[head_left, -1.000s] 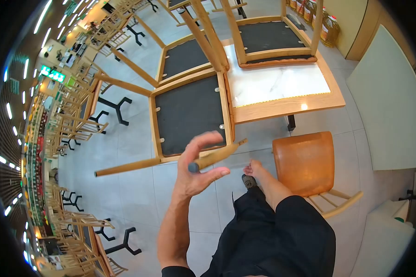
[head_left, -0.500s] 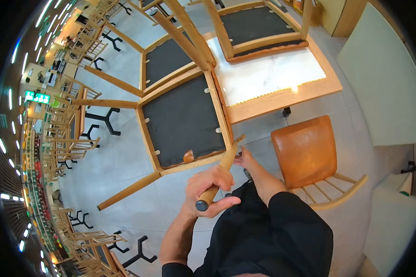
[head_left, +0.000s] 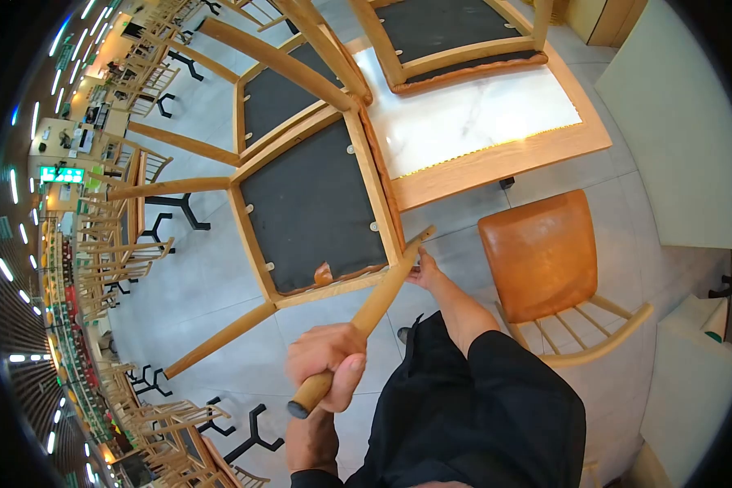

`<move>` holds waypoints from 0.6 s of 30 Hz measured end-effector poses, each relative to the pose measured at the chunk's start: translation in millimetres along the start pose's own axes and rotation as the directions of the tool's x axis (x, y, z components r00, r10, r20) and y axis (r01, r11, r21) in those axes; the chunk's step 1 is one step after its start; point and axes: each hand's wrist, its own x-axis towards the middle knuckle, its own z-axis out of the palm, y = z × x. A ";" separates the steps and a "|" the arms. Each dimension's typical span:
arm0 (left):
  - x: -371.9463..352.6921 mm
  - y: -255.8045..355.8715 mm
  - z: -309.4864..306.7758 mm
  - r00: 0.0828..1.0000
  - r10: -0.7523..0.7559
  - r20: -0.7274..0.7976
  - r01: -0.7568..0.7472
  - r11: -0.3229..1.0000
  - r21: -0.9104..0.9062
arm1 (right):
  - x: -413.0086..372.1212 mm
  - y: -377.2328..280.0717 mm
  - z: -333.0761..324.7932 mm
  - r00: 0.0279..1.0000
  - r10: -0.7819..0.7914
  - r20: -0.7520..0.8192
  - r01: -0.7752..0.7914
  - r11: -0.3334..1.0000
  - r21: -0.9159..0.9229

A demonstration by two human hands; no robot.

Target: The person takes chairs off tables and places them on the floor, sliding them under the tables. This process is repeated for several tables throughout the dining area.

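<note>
A wooden chair is turned upside down, with the dark underside of its seat facing me and its legs pointing outward. My left hand is wrapped round one leg of this chair, close to the dark-capped end. My right hand is at the near corner of the same chair, its fingers bent against the frame and partly hidden behind the leg. A small piece of brown covering hangs loose at the seat's edge.
A table with a white marbled top stands ahead, bearing another upturned chair. An upright chair with a tan seat is at my right, near a pale panel. More tables and chairs line the left side.
My left hand has moved left and toward me with the chair leg. The upturned chair has shifted slightly left, and its held leg tilts further out. My right hand stays at the corner.
</note>
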 end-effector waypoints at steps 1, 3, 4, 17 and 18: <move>0.0 2.7 -1.4 1.000 0.001 -0.005 -0.001 1.000 0.006 | -1.8 -3.9 1.5 1.000 0.003 0.004 -0.003 1.000 -0.006; 1.1 10.0 -5.1 0.999 -0.011 -0.035 0.012 0.999 0.032 | -2.6 -9.6 2.0 0.996 -0.031 -0.085 0.035 0.998 0.043; 0.0 11.0 -7.5 0.999 -0.007 -0.043 0.008 0.999 0.032 | -2.1 -12.6 -0.3 0.996 -0.028 -0.083 0.032 0.999 0.041; -8.5 46.2 -41.4 0.988 -0.034 -0.150 0.027 0.998 -0.048 | -17.1 -37.8 -8.0 0.995 -0.091 0.031 0.094 0.992 -0.080; -10.1 50.1 -47.9 0.992 -0.024 -0.128 0.019 0.999 -0.046 | -19.7 -36.6 -9.1 0.999 -0.030 -0.030 0.028 0.997 -0.071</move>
